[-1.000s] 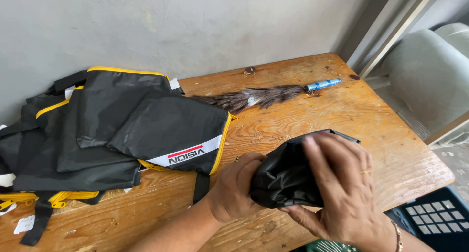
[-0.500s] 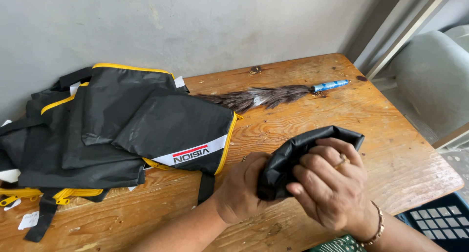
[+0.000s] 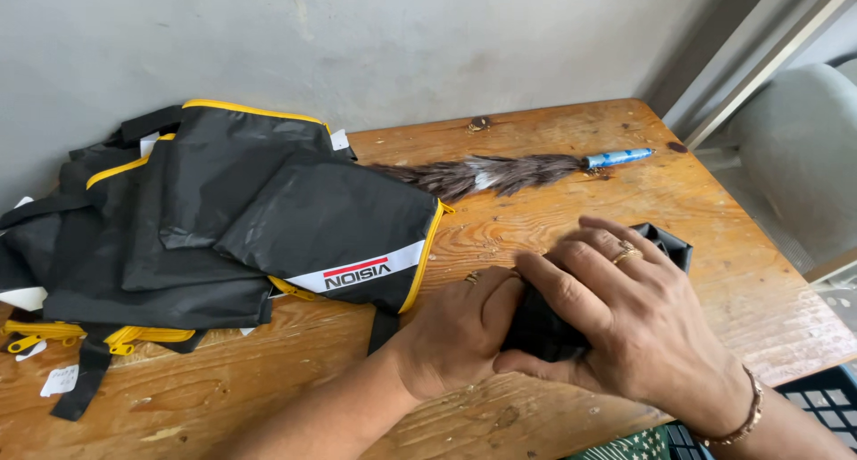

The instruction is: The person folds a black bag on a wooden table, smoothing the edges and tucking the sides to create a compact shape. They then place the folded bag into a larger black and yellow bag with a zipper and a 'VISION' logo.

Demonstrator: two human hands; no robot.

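Note:
My left hand (image 3: 460, 331) and my right hand (image 3: 625, 322) press a folded black fabric bundle (image 3: 546, 328) against the wooden table (image 3: 571, 210) near its front edge. The right hand lies over the top of the bundle with its fingers spread toward the left. My left hand grips the bundle's left end, thumb tucked beside it. One black corner (image 3: 671, 246) of the bundle pokes out behind the right hand's fingers. Most of the bundle is hidden under the two hands.
A pile of black bags with yellow piping (image 3: 205, 219) covers the table's left half. A feather duster with a blue handle (image 3: 518, 170) lies at the back. A dark plastic crate (image 3: 821, 402) sits below the table's right front corner. A grey wall (image 3: 428, 41) stands behind.
The bundle was held up and loose between both hands. It now lies flatter and smaller on the table, with my right hand pressed over it.

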